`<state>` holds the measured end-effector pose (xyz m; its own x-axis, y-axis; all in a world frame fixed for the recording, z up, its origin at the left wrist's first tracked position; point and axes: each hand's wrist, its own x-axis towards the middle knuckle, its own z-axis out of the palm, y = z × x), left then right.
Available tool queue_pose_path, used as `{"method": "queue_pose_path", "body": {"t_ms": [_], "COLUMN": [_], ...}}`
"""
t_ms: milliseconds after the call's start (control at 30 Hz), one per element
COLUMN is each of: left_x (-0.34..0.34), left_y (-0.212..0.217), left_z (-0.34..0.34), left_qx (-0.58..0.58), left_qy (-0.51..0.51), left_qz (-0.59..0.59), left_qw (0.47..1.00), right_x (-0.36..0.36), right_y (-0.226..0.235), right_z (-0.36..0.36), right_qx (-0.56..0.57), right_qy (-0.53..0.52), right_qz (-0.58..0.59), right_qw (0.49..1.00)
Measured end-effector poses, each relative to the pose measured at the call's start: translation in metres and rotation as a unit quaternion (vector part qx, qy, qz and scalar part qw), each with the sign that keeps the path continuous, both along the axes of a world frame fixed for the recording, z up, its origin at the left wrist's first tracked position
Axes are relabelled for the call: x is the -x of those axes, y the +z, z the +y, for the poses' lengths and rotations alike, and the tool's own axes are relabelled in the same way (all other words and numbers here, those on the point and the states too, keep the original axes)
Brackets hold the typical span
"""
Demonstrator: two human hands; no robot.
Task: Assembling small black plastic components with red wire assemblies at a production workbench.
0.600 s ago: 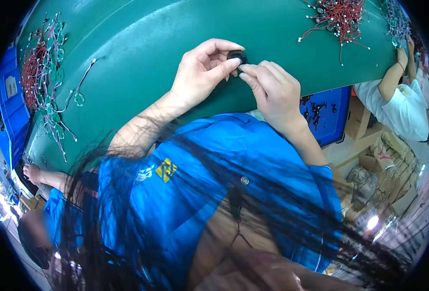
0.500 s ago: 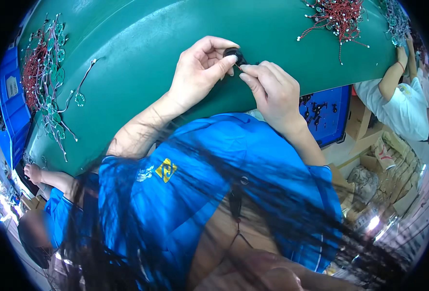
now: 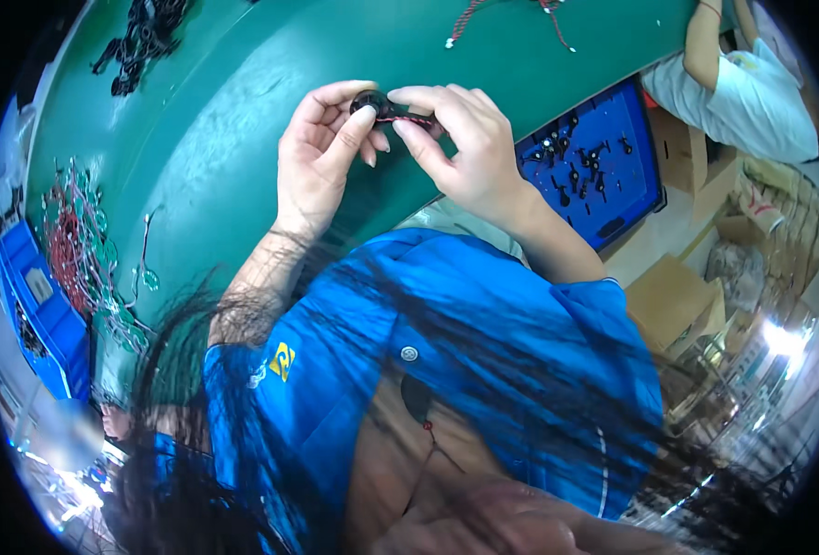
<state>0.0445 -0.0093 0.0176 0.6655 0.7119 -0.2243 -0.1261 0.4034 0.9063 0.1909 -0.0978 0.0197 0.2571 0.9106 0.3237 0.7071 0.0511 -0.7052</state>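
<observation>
I have the small black round part [image 3: 369, 100] pinched in my left hand [image 3: 321, 157] at about 12 o'clock over the green table [image 3: 243, 120], and my right hand [image 3: 469, 148] is closed on the red-and-black twisted wire [image 3: 414, 118] running into it — both grips tight. By my reckoning the joining is under way, not finished; the wire bundles [image 3: 76, 240] at 9 o'clock and the blue tray [image 3: 636, 190] of parts at 2 o'clock look like work left.

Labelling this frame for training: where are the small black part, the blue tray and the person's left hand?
small black part [image 3: 369, 100]: head view, its round top.
blue tray [image 3: 633, 190]: head view, bare floor.
left hand [image 3: 312, 166]: head view, its back.
</observation>
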Motion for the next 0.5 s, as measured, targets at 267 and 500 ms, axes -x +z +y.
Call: {"method": "queue_pose_path", "body": {"t_ms": [267,500], "left_x": [-0.031,-0.044], "left_y": [-0.02,-0.03], "left_z": [-0.009,-0.016], "left_qx": [-0.098,-0.216], "left_qy": [-0.035,-0.041], "left_qz": [0.045,0.143], "left_qw": [0.994,0.965], "right_x": [-0.088,-0.216], "right_y": [0.002,-0.064], "right_z": [-0.051,-0.169], "right_qx": [-0.042,-0.05], "right_qy": [-0.185,-0.502], "right_qz": [0.044,-0.146], "right_qw": [0.981,0.851]}}
